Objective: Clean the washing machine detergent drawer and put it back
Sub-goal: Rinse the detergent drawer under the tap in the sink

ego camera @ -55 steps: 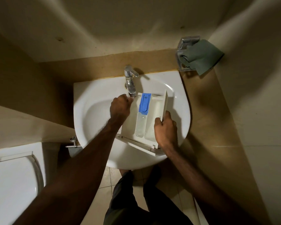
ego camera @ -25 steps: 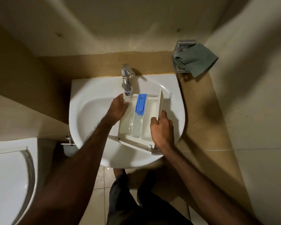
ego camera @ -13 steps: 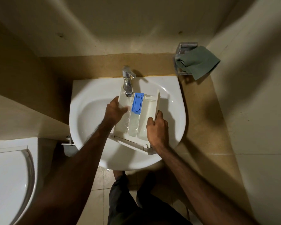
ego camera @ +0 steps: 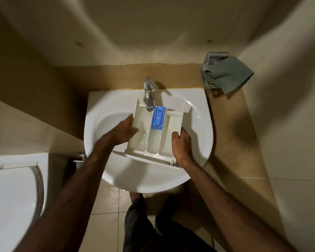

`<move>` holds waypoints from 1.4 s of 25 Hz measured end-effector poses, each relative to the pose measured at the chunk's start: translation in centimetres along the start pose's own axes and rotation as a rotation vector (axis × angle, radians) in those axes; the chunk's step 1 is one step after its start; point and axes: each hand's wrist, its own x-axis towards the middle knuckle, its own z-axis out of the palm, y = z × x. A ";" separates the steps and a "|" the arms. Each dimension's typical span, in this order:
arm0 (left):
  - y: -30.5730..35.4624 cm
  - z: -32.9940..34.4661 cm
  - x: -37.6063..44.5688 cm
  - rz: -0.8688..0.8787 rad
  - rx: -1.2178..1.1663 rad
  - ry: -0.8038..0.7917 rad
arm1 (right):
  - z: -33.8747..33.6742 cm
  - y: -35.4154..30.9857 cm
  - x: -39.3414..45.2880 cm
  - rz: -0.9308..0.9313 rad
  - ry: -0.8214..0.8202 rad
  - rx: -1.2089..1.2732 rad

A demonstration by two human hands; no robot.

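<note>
The white plastic three-compartment detergent drawer lies lengthwise toward the chrome tap, gripped between left hand and right hand, fingers curled over each side wall.

The drawer fills the middle of the sink, and the tap hangs right over its far left corner, blocking the way in from above there. My left hand and right hand flank it. Bare basin lies open to my left and near me. The toilet crowds my left side; the cloth sits on its holder by the right wall.
</note>
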 end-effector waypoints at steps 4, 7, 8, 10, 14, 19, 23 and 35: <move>0.4 1.5 0.0 0.014 0.317 0.297 | 0.5 0.3 -0.3 -0.023 0.007 0.029; 1.3 3.1 -0.2 -0.050 0.419 0.550 | 0.8 0.5 -0.4 -0.031 0.030 0.050; 1.5 3.2 -0.3 -0.065 0.414 0.570 | 0.9 0.5 -0.5 -0.030 0.033 0.057; 1.7 2.9 -0.3 -0.060 0.364 0.507 | 0.8 0.5 -0.7 -0.029 0.049 0.074; 2.1 2.8 -0.9 -0.096 0.282 0.321 | 0.3 0.7 -1.0 -0.046 0.065 0.067; 3.5 7.8 -5.0 0.168 0.472 0.673 | -0.2 0.7 -1.1 -0.067 0.104 0.009; 5.4 7.6 -3.4 0.186 -0.128 0.160 | -0.3 0.5 -1.4 -0.086 0.065 0.012; 6.1 7.7 -3.7 -0.160 0.745 0.447 | 2.4 1.5 0.5 -0.002 0.050 0.263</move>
